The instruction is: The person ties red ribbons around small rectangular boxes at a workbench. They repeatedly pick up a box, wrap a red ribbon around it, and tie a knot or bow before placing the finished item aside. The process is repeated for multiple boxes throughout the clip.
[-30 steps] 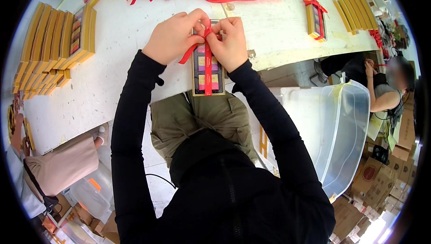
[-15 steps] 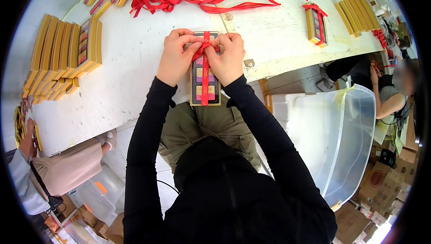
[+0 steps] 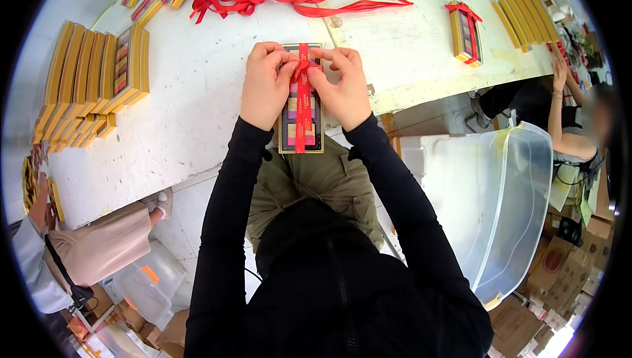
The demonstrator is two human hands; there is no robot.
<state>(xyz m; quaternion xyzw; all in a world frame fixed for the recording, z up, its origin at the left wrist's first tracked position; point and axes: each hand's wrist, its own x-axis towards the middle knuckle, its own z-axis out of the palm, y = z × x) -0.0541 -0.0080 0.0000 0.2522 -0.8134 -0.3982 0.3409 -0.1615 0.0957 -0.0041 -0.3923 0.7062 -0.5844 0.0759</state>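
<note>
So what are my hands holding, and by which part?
Your left hand pinches the red ribbon just left of its knot on the box. Your right hand is at the knot's right side; whether it grips ribbon can't be told.

The bare left hand (image 3: pixel 265 89) is curled, thumb and pointing finger close together; the bare right hand (image 3: pixel 347 89) has its thumb and pointing finger apart. Both arms (image 3: pixel 227 206), in long black cloth sleeves (image 3: pixel 409 193), reach forward side by side

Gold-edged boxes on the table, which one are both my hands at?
The box at the table's near edge, left hand and right hand at its red ribbon; the other boxes are farther left or right.
</note>
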